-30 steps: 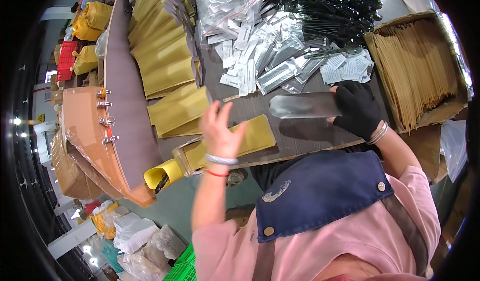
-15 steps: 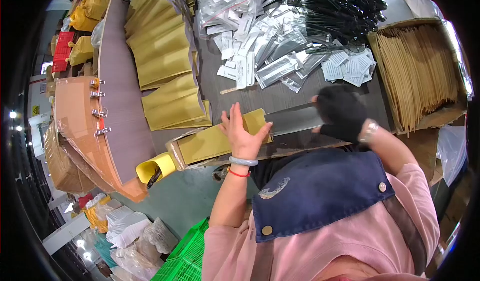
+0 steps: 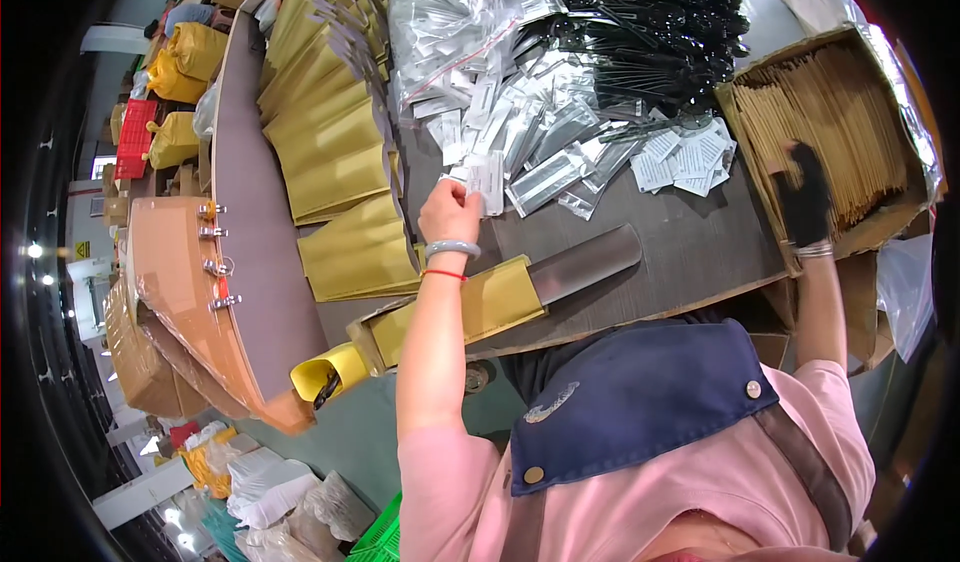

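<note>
My bare left hand (image 3: 450,214), with a grey bangle and a red cord at the wrist, pinches a small white packet (image 3: 461,174) at the near edge of a pile of white packets (image 3: 487,178). My right hand (image 3: 803,202), in a black fingerless glove, reaches over brown paper sleeves (image 3: 850,122) standing in a cardboard box (image 3: 742,112); its thumb and forefinger are apart. Between my arms a yellow-brown sleeve (image 3: 505,300) lies at the table's near edge. From it sticks out a dark grey, round-ended strip (image 3: 590,262).
Yellow-brown sleeves (image 3: 330,162) lie fanned at left. Silvery flat packets (image 3: 550,182), white cards (image 3: 685,162) and black long-stemmed items (image 3: 665,42) are heaped at the back. A yellow holder (image 3: 328,372) juts past the table's near edge; a green crate (image 3: 380,537) is below.
My left hand has left the yellow-brown sleeve and closed at the white packets. My right hand has moved from the grey strip to the box on the right. The view has shifted slightly.
</note>
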The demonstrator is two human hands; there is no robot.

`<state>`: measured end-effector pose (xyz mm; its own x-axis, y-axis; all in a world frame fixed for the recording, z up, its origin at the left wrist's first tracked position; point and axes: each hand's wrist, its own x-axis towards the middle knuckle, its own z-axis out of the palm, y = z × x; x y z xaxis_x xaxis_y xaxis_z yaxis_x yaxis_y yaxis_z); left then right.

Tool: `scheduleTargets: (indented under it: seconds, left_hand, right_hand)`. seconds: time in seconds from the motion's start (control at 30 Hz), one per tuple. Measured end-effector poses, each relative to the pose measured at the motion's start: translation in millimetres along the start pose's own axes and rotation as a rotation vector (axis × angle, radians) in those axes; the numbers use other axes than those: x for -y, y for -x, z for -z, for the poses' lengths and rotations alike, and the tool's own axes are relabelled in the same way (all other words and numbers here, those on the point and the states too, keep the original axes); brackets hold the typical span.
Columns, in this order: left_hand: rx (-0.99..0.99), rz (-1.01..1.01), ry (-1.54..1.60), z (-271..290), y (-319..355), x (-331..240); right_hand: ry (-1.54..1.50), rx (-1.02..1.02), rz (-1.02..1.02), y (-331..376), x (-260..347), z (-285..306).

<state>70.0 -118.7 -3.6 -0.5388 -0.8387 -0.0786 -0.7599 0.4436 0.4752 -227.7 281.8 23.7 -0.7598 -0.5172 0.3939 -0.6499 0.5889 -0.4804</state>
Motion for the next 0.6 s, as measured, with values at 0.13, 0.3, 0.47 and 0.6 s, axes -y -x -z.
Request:
scheduleTargets:
  seconds: [0.13,0.3,0.47,0.6]
  left_hand:
    - [0.085,-0.199,0.197,10,12,-37]
    - [0.007,-0.442,-0.141,-24,19,-74]
    - [0.148,-0.409,-0.216,-27,15,-76]
    - [0.001,-0.572,-0.172,-30,20,-75]
  right_hand:
    - [0.491,-0.066,-0.161,8,-145,62]
    - [0.540,0.188,-0.324,3,-176,54]
    - [0.767,0.198,-0.329,-2,-137,46]
    - [0.791,0.300,-0.376,-12,-131,50]
